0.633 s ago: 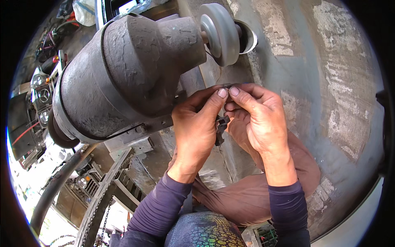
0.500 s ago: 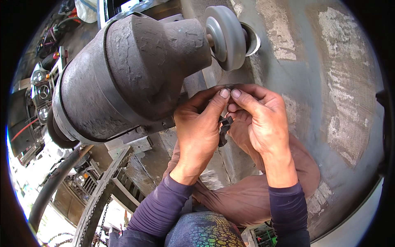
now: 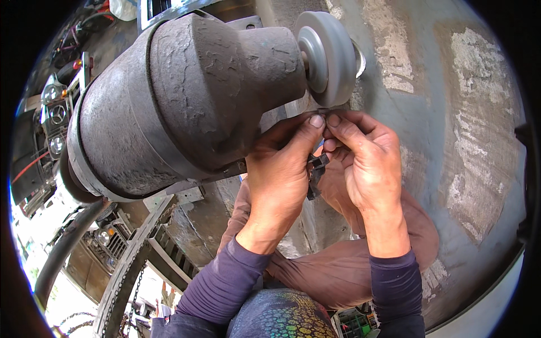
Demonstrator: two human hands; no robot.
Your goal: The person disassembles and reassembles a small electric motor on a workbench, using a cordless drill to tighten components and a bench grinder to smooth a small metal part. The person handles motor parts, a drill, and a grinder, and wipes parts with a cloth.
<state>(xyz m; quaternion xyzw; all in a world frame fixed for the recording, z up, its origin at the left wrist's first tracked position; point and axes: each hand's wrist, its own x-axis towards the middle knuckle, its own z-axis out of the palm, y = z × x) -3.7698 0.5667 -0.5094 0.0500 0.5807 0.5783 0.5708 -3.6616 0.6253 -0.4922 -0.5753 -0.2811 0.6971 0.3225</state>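
A bench grinder with a worn, dark motor housing (image 3: pixel 186 101) fills the upper left; its grey grinding wheel (image 3: pixel 340 59) sticks out at the right end. Just under the wheel's lower edge, my left hand (image 3: pixel 282 177) and my right hand (image 3: pixel 375 169) meet, thumbs and fingers closed in a pinch. Between the fingertips is a small dark piece (image 3: pixel 322 111), mostly covered; whether it touches the wheel I cannot tell. Below, beside my left palm, hangs a black blocky part (image 3: pixel 314 176). Whether it joins the pinched piece is hidden.
My bent leg in brown trousers (image 3: pixel 327 270) lies below the hands. A stained grey floor (image 3: pixel 422 141) with pale patches spreads to the right. On the left stand a frame with a chain (image 3: pixel 121 281), a curved dark pipe (image 3: pixel 67 253) and vehicle fronts with headlights (image 3: pixel 53 146).
My hands, pinched together throughout, have come closer to the lower edge of the wheel. The grinder sits slightly farther right and lower in the view.
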